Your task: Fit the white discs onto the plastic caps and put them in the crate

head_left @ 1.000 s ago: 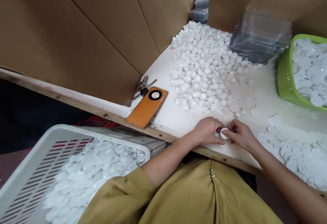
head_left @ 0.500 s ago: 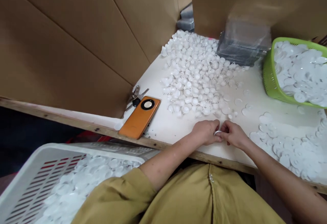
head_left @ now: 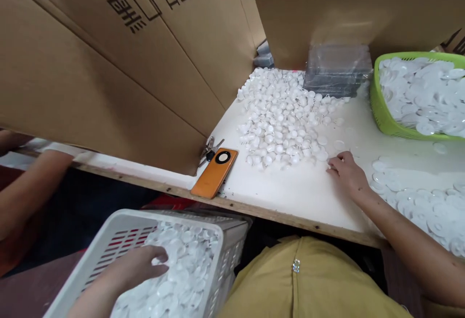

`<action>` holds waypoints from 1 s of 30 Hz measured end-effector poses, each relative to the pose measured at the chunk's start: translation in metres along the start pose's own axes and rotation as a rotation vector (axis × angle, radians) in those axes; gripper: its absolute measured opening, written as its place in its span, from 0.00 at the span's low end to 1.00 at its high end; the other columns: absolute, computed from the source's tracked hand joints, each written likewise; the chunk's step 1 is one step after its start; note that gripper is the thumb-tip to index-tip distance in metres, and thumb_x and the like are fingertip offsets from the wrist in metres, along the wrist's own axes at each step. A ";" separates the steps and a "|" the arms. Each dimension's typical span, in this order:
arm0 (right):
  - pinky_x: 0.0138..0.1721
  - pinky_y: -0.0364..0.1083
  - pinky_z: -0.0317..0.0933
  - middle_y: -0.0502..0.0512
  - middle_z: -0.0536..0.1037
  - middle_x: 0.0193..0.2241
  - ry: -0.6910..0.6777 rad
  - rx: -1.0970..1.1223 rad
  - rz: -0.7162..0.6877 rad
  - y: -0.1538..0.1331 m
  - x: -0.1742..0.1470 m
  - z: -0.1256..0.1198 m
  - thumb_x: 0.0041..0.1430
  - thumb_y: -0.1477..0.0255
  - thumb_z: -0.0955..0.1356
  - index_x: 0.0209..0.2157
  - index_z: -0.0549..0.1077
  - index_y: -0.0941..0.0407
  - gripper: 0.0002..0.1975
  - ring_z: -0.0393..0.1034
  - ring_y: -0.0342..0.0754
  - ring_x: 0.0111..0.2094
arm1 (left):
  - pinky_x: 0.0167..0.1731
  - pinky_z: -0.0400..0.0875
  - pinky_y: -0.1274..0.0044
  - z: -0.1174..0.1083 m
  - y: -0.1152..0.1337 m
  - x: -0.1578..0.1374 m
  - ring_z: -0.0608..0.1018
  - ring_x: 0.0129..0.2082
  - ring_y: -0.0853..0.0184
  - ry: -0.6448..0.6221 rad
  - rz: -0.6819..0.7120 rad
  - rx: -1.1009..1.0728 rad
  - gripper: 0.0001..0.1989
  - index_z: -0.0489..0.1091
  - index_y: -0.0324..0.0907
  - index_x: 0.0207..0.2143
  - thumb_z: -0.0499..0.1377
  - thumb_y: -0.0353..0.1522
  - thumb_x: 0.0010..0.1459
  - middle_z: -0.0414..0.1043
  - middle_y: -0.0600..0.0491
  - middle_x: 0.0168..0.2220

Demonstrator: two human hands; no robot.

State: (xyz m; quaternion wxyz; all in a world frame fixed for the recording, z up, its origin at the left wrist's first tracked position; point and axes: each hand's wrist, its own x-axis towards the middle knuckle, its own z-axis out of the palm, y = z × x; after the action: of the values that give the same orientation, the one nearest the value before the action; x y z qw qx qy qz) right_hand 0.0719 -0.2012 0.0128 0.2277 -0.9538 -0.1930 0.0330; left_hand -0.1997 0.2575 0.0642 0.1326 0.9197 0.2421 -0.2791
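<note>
My left hand (head_left: 143, 265) hangs over the white plastic basket (head_left: 119, 216), its thumb and fingers curved and apart. Small round white plastic pieces (head_left: 185, 269) fill much of this basket, below the hand. On the white tabletop, my right hand (head_left: 347, 173) is at the near right edge of a heap of small white caps with loops (head_left: 279, 124). Its thumb and fingertips are pinched together; whatever lies between them is too small to make out. Flat white discs (head_left: 425, 206) are spread to the right of my right forearm.
An orange phone (head_left: 210, 175) and keys (head_left: 210, 148) lie at the table's front edge. Cardboard (head_left: 119, 90) walls the left and back. A green basket (head_left: 378, 100) of white discs stands right, beside clear-wrapped grey packs (head_left: 334, 73). Another person's arm (head_left: 39, 177) shows at far left.
My hands, together over the table holding a small white piece, have separated. The left has moved down to the white basket; the right has moved slightly right and up to the heap. The view has shifted left.
</note>
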 end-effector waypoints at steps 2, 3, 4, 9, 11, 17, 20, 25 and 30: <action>0.31 0.45 0.60 0.58 0.71 0.38 -0.055 0.240 0.042 -0.005 -0.002 0.004 0.56 0.68 0.64 0.33 0.71 0.56 0.07 0.68 0.49 0.34 | 0.31 0.66 0.74 0.001 0.008 0.000 0.77 0.29 0.58 0.066 -0.020 -0.031 0.14 0.75 0.44 0.29 0.59 0.43 0.43 0.76 0.53 0.26; 0.32 0.45 0.61 0.57 0.72 0.33 -0.137 0.394 0.091 -0.008 -0.005 0.006 0.55 0.67 0.64 0.32 0.70 0.56 0.08 0.68 0.49 0.32 | 0.33 0.68 0.73 0.000 0.024 0.002 0.77 0.31 0.58 0.123 0.021 -0.081 0.18 0.75 0.44 0.34 0.58 0.46 0.47 0.77 0.52 0.30; 0.31 0.45 0.62 0.55 0.73 0.29 -0.240 0.541 0.153 -0.013 -0.008 0.008 0.55 0.66 0.64 0.31 0.70 0.56 0.09 0.68 0.48 0.29 | 0.34 0.69 0.73 -0.001 0.048 0.005 0.78 0.33 0.59 0.206 0.095 -0.145 0.20 0.75 0.44 0.38 0.56 0.47 0.50 0.78 0.51 0.34; 0.31 0.46 0.61 0.52 0.73 0.26 -0.381 0.487 0.215 -0.030 -0.019 0.013 0.57 0.63 0.64 0.29 0.74 0.56 0.12 0.68 0.47 0.27 | 0.43 0.72 0.74 0.015 0.205 0.034 0.76 0.41 0.64 0.323 0.688 -0.355 0.16 0.71 0.44 0.46 0.58 0.39 0.57 0.73 0.50 0.42; 0.35 0.46 0.60 0.53 0.73 0.30 -0.316 0.272 0.116 -0.030 -0.014 0.010 0.58 0.64 0.65 0.30 0.76 0.55 0.12 0.69 0.47 0.30 | 0.47 0.71 0.72 0.031 0.255 0.048 0.73 0.46 0.62 0.313 0.863 -0.335 0.20 0.69 0.44 0.50 0.62 0.35 0.54 0.70 0.49 0.45; 0.32 0.45 0.57 0.56 0.72 0.39 -0.154 -0.130 0.176 -0.025 0.033 -0.010 0.63 0.65 0.63 0.39 0.74 0.56 0.11 0.69 0.49 0.36 | 0.49 0.69 0.71 0.065 0.324 0.085 0.72 0.46 0.61 0.345 1.032 -0.325 0.22 0.70 0.44 0.50 0.65 0.33 0.52 0.69 0.48 0.46; 0.29 0.46 0.55 0.58 0.70 0.43 -0.170 -0.265 0.225 -0.029 0.058 -0.014 0.60 0.62 0.65 0.38 0.74 0.55 0.12 0.69 0.52 0.37 | 0.46 0.69 0.73 0.067 0.331 0.091 0.72 0.44 0.63 0.364 1.026 -0.320 0.14 0.72 0.45 0.45 0.62 0.31 0.55 0.71 0.50 0.44; 0.25 0.44 0.52 0.54 0.71 0.37 -0.183 -0.230 0.119 -0.023 0.062 -0.014 0.55 0.68 0.68 0.31 0.72 0.54 0.04 0.67 0.48 0.32 | 0.46 0.67 0.74 0.067 0.329 0.090 0.72 0.41 0.65 0.324 1.059 -0.309 0.10 0.73 0.44 0.41 0.62 0.30 0.54 0.72 0.51 0.41; 0.28 0.44 0.53 0.51 0.74 0.29 -0.078 -0.127 0.061 0.000 0.032 -0.012 0.56 0.76 0.64 0.40 0.71 0.54 0.10 0.67 0.47 0.29 | 0.47 0.67 0.72 0.068 0.325 0.091 0.72 0.40 0.64 0.276 1.074 -0.316 0.11 0.72 0.42 0.41 0.62 0.30 0.52 0.73 0.50 0.39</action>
State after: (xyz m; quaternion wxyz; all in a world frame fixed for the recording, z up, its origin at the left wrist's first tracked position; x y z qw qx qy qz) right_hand 0.1027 -0.1937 0.0245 0.1581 -0.9698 -0.1742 0.0646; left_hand 0.0045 -0.0104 -0.0077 0.3585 0.9107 -0.2050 -0.0104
